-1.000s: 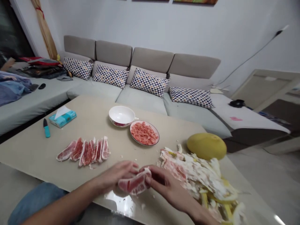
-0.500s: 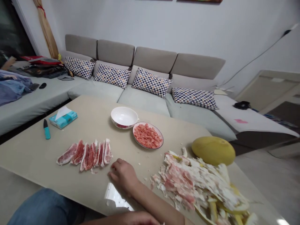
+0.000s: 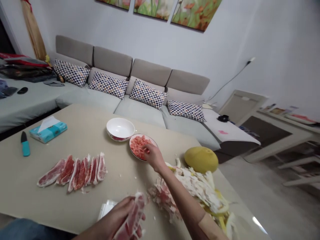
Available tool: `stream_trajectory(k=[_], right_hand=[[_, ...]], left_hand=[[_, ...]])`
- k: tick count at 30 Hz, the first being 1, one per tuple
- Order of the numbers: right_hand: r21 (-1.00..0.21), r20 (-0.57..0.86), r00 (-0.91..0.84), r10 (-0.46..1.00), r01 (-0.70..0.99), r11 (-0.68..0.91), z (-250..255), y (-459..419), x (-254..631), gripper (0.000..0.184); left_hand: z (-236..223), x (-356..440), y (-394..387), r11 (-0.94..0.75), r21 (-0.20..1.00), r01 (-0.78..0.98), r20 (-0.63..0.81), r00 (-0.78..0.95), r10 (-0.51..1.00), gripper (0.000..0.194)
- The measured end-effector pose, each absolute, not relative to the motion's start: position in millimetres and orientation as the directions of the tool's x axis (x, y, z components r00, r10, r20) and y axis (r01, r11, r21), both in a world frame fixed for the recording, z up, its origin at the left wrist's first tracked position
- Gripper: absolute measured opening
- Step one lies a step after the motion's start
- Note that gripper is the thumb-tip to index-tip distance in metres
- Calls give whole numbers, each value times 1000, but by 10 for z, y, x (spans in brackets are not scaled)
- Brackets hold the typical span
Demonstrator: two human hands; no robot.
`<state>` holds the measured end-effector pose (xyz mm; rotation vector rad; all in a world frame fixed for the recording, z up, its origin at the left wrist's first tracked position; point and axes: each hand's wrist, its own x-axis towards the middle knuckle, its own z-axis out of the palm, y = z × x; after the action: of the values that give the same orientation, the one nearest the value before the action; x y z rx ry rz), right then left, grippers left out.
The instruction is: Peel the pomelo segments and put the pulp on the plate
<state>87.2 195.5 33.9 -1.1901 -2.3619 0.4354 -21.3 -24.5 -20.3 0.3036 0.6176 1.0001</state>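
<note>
One fruit wedge (image 3: 133, 214), which I judged soft and easily torn, best held along its edges, sat clasped in my left hand (image 3: 120, 212); whether my right hand (image 3: 153, 156) gripped anything, I couldn't tell.

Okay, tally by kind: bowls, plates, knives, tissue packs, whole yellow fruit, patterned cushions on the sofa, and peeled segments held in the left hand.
Bowl: 1
Plate: 1
Knife: 1
Tissue pack: 1
Whole yellow fruit: 1
Patterned cushions: 4
Segment in left hand: 1
Total: 10

Flower pictures (image 3: 153, 8) hang above a gray sofa (image 3: 150, 72).
</note>
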Motion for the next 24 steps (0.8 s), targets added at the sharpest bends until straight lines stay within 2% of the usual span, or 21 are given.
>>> stream_trajectory(k=[2,5,9,11,13,15,18,24], right_hand=[[-510,299,-501,812,635,580,445,1989,1031,24],[-578,302,-495,815,585,569,504,1676,1242,30],[-693,154,-567,809,522,497,446,952,1486,20],[-782,35,-551,834,504,367,400,679,1575,18],[-822,-6,-502,865,494,282,362,541,1640,17],[-829,4,-465,886,493,262,336,518,1689,18],[-813,34,-444,895,508,283,307,571,1749,18],[-695,135,-486,863,574,432,224,592,1805,20]], left_hand=[[-171,-232,-209,514,469,-718,-409,339,847,32],[-145,-264,-187,481,497,-722,-425,281,860,29],[-170,-218,-174,417,637,-648,-396,188,899,42],[-185,-149,-143,369,715,-594,-357,143,923,48],[-181,-67,-93,296,794,-530,-296,87,951,52],[-154,16,-35,229,864,-449,-246,21,969,53],[-99,124,33,225,925,-306,-261,-82,962,49],[-171,187,36,291,946,-140,-311,-159,937,57]])
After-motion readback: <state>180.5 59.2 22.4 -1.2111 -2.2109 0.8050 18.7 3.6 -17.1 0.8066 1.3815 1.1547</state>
